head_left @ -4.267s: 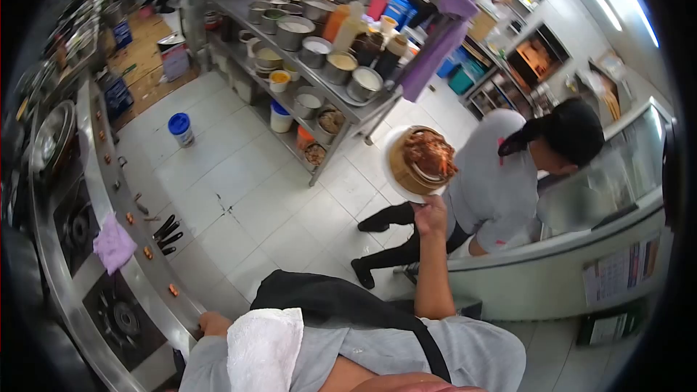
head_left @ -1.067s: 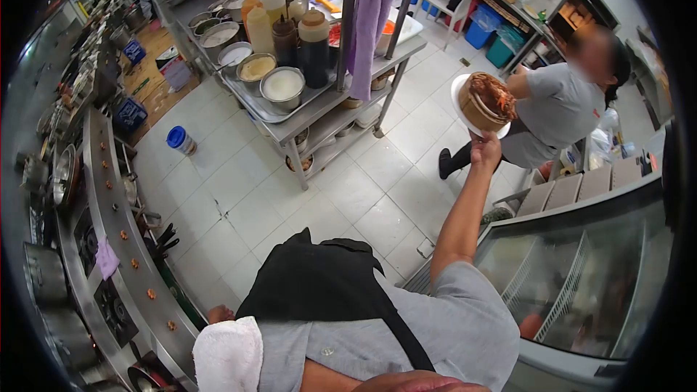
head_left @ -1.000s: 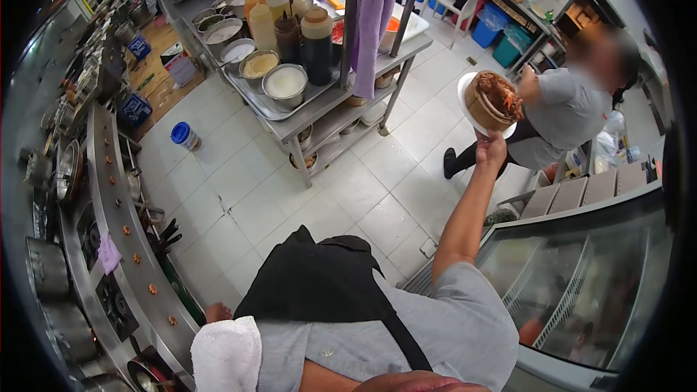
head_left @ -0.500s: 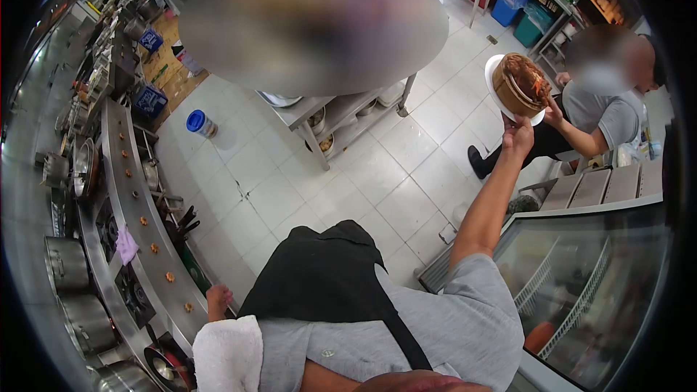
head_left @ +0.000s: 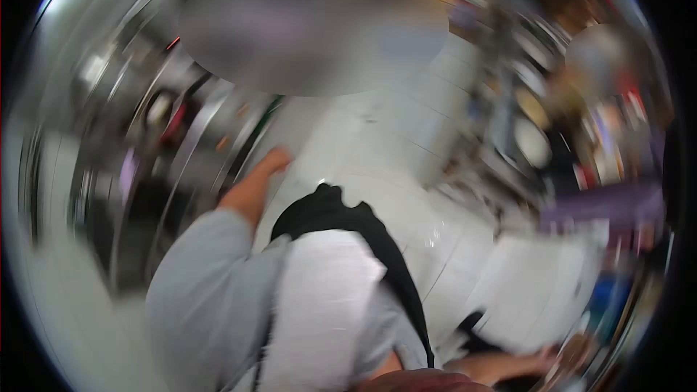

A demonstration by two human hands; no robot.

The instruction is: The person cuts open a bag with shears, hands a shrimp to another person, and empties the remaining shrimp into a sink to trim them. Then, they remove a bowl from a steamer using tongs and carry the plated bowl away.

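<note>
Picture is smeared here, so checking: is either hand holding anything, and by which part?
Cannot be told. Nothing shows in the left hand, but it is blurred; the right hand, low at the edge, is too smeared.

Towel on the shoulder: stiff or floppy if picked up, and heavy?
Probably floppy: the towel lies draped over the shoulder, following its curve. Likely light for its size, since it looks like plain white cloth, though blur hides its texture.
</note>
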